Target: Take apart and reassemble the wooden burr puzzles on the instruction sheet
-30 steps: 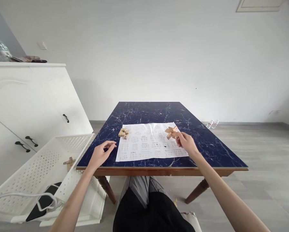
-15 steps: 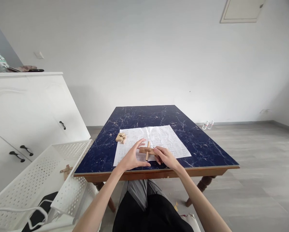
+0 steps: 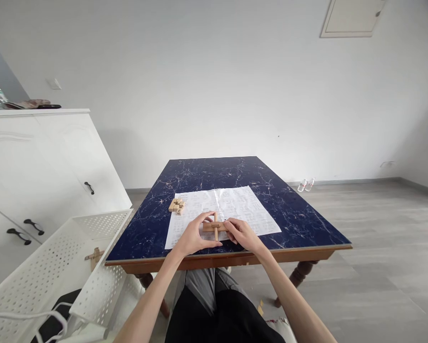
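A wooden cross-shaped puzzle [image 3: 214, 226] is held over the near edge of a printed paper sheet [image 3: 235, 205] on a dark blue marble-patterned table [image 3: 300, 219]. My left hand [image 3: 194, 237] curls round its left side, fingers closed on it. My right hand [image 3: 240, 234] grips its right end. A second small wooden block puzzle [image 3: 176, 206] lies on the table at the sheet's far left corner, apart from both hands.
A white perforated basket [image 3: 56, 257] stands at my left, holding a wooden piece [image 3: 94, 256], a dark device and white cable [image 3: 49, 321]. White cabinets [image 3: 38, 162] line the left wall. Two small bottles [image 3: 305, 185] lie on the floor by the far wall.
My right hand carried the cross puzzle from the sheet's far right to the near middle. My left hand came in from the left and took hold of it too.
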The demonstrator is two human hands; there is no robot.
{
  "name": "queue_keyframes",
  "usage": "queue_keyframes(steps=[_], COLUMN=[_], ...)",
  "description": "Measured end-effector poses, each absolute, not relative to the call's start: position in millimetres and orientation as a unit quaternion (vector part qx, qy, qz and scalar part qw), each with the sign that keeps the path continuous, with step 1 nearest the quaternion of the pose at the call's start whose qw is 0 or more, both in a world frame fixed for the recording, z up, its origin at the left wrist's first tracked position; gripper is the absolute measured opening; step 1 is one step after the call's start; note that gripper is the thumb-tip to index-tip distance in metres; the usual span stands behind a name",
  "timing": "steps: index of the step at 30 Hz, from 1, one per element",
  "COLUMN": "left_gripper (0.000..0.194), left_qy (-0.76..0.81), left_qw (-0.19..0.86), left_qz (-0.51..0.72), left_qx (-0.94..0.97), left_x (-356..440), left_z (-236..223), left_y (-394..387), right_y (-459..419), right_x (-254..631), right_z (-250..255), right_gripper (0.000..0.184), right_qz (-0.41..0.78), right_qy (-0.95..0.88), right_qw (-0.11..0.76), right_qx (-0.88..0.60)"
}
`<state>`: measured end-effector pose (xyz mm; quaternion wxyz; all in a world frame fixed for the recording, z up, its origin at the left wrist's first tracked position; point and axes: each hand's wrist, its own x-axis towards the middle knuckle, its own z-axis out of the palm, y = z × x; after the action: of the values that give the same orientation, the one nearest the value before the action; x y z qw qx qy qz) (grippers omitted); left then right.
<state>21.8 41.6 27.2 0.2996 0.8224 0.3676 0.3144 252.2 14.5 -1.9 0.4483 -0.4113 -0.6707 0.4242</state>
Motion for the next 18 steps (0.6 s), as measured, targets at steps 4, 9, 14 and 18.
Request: queue_keyframes(steps=[4, 9, 14, 18], left_gripper=[0.1, 0.096, 0.095, 0.096], left_qy=[0.375, 0.38, 0.381, 0.39], left_qw=[0.29, 0.291, 0.297, 0.309], left_qz=[0.326, 0.334, 0.336, 0.324], left_qx=[0.818, 0.812, 0.808, 0.805], left_x=[25.9, 29.6, 28.5, 25.7], left_z=[29.9, 31.0, 27.1, 24.2], left_y=[38.8, 35.0, 33.2, 32.9], right_y=[14.6, 15.8, 15.9, 14.8], right_x=[254.5, 256.3, 255.2, 254.0], right_z=[-1.4, 0.2, 1.4, 1.4], right_gripper=[0.054, 0.055, 0.056, 0.055], right_qz=[0.426, 0.439, 0.441, 0.444], right_qy=[-0.663, -0.661, -0.667, -0.67], right_qw=[0.454, 0.448, 0.439, 0.435], right_qx=[-0.416, -0.413, -0.409, -0.406])
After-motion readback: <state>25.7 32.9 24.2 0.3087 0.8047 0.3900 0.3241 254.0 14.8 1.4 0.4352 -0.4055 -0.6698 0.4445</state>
